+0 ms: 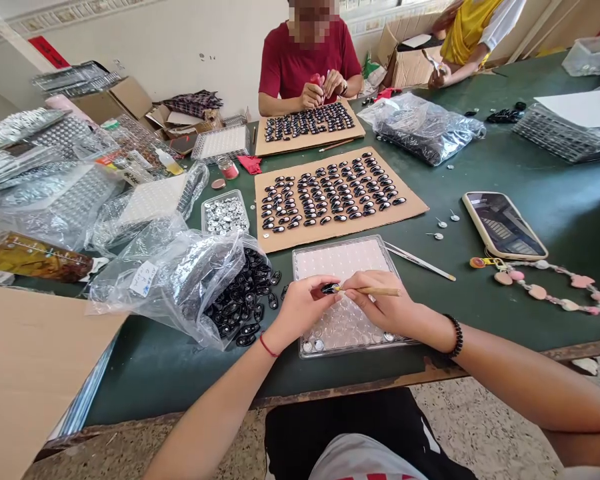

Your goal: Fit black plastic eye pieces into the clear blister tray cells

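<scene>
My left hand (300,308) pinches a small black oval piece (329,289) above a clear plastic tray (345,257) of round cells. My right hand (380,303) holds a thin wooden stick (375,291) whose tip touches that piece. A few small silver discs (314,345) sit in the tray's near cells. Left of the tray, an open plastic bag (180,280) spills several loose black oval pieces (245,310) onto the green table (530,280).
A cardboard sheet (410,203) covered with rows of black ovals lies beyond the tray, a box of silver discs (225,213) to its left. Tweezers (420,261), a phone (503,225) and a bead chain (550,290) lie right. Two other people work at the far side.
</scene>
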A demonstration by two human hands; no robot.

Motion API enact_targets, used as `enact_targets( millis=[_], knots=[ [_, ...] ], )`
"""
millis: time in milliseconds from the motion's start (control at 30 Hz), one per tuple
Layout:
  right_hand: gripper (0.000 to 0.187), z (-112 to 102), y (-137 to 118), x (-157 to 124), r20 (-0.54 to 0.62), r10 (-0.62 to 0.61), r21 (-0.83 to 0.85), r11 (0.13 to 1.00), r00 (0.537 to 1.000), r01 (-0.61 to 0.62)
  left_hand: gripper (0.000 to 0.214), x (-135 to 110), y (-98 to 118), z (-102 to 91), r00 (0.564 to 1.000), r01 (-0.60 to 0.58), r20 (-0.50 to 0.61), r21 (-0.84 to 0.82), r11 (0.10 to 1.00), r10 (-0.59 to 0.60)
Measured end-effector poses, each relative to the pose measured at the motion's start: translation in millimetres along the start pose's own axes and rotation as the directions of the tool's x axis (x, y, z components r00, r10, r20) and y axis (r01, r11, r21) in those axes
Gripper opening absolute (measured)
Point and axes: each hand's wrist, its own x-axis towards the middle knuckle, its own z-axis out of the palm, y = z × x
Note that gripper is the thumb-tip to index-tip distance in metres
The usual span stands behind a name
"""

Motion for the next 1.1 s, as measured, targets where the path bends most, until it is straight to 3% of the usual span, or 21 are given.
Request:
enact_targets(
  millis=[233, 400, 500, 600, 667, 767, 833, 900, 1100],
  knots=[
    [0.013, 0.2, -1.0, 2.1, -0.042, -0.061, 0.023, 0.998, 0.997, 0.062, 0.029, 1.0, 7.5, -1.6, 0.999, 0.032, 0.042, -0.078, 0.996, -0.029],
    [0.015, 4.7, 1.8, 5.4, 0.007, -0.06, -0.027, 0.998, 0.998, 0.061, 0.032, 5.8, 6.5, -4.5, 0.992, 0.123, 0.03, -0.115, 0.986, -0.121],
    [0.018, 7.2, 0.7, 4.9, 0.056, -0.05, -0.049, 0.997, 0.997, 0.053, 0.029, 6.8, 3.9, -4.0, 0.994, 0.11, -0.01, -0.132, 0.985, -0.112],
    [0.02, 6.4, -0.8, 6.3, 0.056, 0.061, 0.144, 0.987, 0.997, -0.069, 0.028, 4.9, 2.4, -1.6, 0.992, 0.082, -0.082, -0.14, 0.987, -0.094],
    [0.023, 4.7, 1.4, 9.5, 0.097, 0.255, 0.445, 0.853, 0.962, -0.271, 0.028, 3.0, 1.6, 0.4, 0.993, 0.075, -0.079, -0.174, 0.982, -0.09],
    [0.032, 2.8, 8.9, 15.4, 0.341, 0.439, 0.776, 0.368, 0.832, -0.512, 0.027, 0.8, 0.6, 2.5, 0.994, 0.084, -0.044, -0.216, 0.973, -0.096],
    [0.035, 2.1, 12.9, 18.2, 0.421, 0.468, 0.83, 0.147, 0.777, -0.538, 0.028, 0.4, 0.6, 2.1, 0.992, 0.106, -0.047, -0.233, 0.967, -0.12],
    [0.037, 1.5, 13.6, 19.1, 0.411, 0.51, 0.85, 0.084, 0.755, -0.519, 0.029, 0.9, 1.8, 0.1, 0.987, 0.118, -0.078, -0.266, 0.957, -0.144],
    [0.038, -0.8, 7.4, 17.5, 0.351, 0.542, 0.836, 0.186, 0.764, -0.516, 0.034, 3.9, 7.4, -6.9, 0.981, 0.144, -0.064, -0.377, 0.915, -0.181]
  ],
)
